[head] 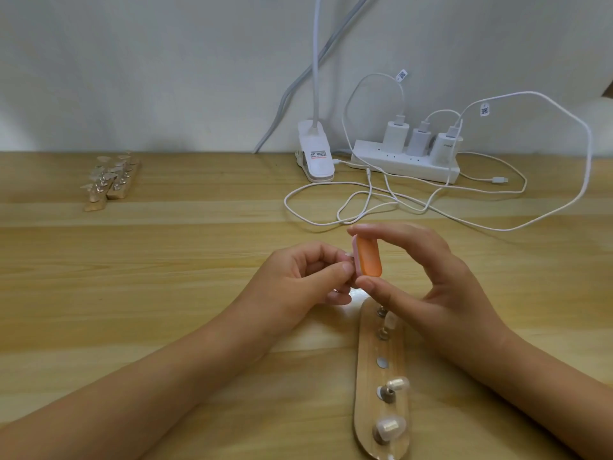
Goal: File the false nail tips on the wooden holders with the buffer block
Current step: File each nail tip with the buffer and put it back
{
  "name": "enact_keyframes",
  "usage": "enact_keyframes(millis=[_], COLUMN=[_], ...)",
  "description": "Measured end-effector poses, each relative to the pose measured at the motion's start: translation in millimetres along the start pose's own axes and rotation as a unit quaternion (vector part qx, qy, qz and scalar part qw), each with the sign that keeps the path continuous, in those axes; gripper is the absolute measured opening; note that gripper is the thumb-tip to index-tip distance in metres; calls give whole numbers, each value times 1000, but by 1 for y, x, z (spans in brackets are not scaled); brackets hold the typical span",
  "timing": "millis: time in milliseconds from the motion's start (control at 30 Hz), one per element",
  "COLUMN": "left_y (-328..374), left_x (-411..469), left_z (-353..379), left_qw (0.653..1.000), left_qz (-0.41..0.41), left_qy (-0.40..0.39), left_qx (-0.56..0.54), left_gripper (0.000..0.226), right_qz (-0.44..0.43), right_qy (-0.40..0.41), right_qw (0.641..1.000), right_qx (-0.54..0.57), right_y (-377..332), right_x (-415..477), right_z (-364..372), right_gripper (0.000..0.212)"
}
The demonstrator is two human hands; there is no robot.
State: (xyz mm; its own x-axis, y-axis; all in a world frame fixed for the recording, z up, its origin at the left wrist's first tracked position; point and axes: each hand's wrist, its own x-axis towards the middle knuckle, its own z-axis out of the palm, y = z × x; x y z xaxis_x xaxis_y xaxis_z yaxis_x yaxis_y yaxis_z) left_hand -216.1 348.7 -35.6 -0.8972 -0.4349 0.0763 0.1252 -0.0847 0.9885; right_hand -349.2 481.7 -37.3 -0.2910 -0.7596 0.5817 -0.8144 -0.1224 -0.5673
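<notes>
The near wooden holder [368, 376] lies on the table [166, 260] by the right forearm, long axis running away from the person, with one seat bare. Just beyond it the left hand [298, 280] pinches a nail tip [348, 255]. The right hand [431, 280] grips the buffer block [367, 257] upright between thumb and fingers, its edge against the tip from the right. More holders [112, 184] lie far left, well apart.

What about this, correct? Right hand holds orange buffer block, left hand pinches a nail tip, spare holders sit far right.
No: head view shows the spare holders far left, not far right. The right hand holding the orange buffer block and left hand pinching a nail tip are correct.
</notes>
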Motion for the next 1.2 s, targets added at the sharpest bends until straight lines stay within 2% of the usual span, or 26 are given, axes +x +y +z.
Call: enact_keyframes(millis=[133,233,333,433,533,700,867,1000,1133,1200], left_y=[0,0,0,1,0,-2,-2,-5,-6,-6], left_x=[0,-1,-1,-2,-2,-2,-2,-2,-2,-2], left_z=[1,1,1,3,3,1,3,1,0,0], left_qw=[1000,1000,1000,1000,1000,999,997,996,994,994], left_qz=[5,10,19,22,23,29,51,52,62,62], left_qy=[6,9,12,-1,-3,-5,-13,-8,-17,-15], left_qx=[0,4,0,-5,-5,18,58,77,93,90], left_gripper=[10,10,4,16,12,21,20,16,14,12], right_qz=[9,44,43,62,69,46,-45,-14,-62,-36], right_qy=[8,26,35,43,45,31,-12,-3,-24,-22], right_qw=[1000,998,995,991,992,995,999,1000,997,999], right_qx=[-15,32,83,107,98,82,1,-2,-31,-20], right_y=[6,6,2,3,6,7,0,3,0,3], right_x=[0,0,-1,0,1,0,-2,0,-2,-1], right_z=[-3,-4,-2,-3,-5,-5,-1,-4,-3,-4], right_gripper=[46,45,50,56,47,46,51,50,52,51])
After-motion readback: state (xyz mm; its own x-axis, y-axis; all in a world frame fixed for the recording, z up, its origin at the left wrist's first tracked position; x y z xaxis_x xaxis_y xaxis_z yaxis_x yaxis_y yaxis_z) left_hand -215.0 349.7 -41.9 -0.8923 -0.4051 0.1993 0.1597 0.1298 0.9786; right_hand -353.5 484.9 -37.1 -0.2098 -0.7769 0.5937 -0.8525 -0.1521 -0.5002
